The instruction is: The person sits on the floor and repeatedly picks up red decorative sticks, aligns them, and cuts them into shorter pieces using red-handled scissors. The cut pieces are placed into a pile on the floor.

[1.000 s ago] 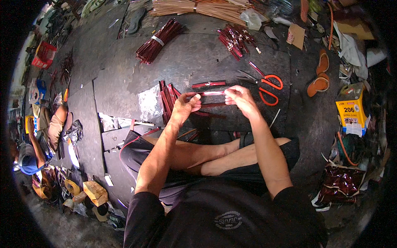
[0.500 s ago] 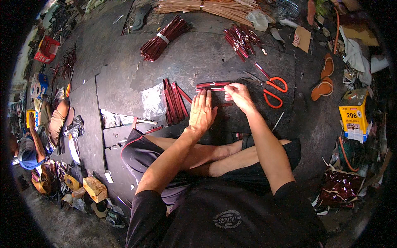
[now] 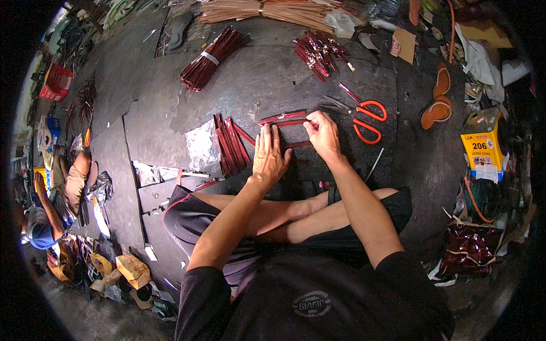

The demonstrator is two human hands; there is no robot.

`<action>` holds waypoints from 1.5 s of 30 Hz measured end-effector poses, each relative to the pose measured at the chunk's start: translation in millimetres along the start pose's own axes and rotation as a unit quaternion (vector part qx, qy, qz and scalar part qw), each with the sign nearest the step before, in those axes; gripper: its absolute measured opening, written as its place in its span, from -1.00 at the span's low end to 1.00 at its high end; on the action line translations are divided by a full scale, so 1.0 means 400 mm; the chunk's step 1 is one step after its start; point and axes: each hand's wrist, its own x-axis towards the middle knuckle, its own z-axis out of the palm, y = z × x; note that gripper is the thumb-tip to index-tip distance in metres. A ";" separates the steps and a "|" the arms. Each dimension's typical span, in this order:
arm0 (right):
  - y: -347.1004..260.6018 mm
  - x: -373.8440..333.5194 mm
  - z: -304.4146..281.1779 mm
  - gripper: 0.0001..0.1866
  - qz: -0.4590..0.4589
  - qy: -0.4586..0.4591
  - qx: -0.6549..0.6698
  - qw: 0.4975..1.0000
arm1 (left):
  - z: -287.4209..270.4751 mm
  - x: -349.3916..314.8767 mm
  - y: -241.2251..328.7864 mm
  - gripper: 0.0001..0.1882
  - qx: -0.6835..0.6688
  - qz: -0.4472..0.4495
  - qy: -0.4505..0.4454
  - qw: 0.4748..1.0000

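Observation:
My left hand [image 3: 269,158] lies flat with its fingers stretched out, the fingertips resting on the left end of a glossy dark red strip [image 3: 291,123]. The right end of that strip is pinched between the thumb and fingers of my right hand [image 3: 323,136]. Just beyond it lies another shiny red strip [image 3: 278,118]. To the left of my left hand, several dark red strips [image 3: 232,146] are laid side by side. Scissors with orange handles [image 3: 371,118] lie to the right of my right hand, their blades pointing left, beside a thin red strip [image 3: 349,92].
Farther off are a banded bundle of dark red strips [image 3: 213,58], a loose red pile [image 3: 322,55] and a bundle of tan strips [image 3: 256,11]. Sandals [image 3: 437,108] and a yellow box [image 3: 483,149] stand right. Another person [image 3: 48,207] sits at far left.
The head view has shifted slightly, so the floor items appear farther left. Between my hands, the nearer strip now shows a wider gap from the one beyond it.

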 end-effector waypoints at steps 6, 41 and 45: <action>0.013 -0.011 0.020 -0.79 0.023 0.025 0.009 0.999 | 0.002 0.003 0.006 -0.16 0.054 0.000 -0.004 0.999; -0.029 0.000 -0.001 -0.69 -0.077 -0.041 -0.082 0.993 | -0.041 0.015 0.020 -0.13 0.077 -0.030 -0.041 0.996; -0.035 -0.001 -0.001 -0.69 -0.053 -0.055 -0.090 0.993 | -0.029 0.014 0.007 -0.13 0.076 -0.018 -0.024 0.997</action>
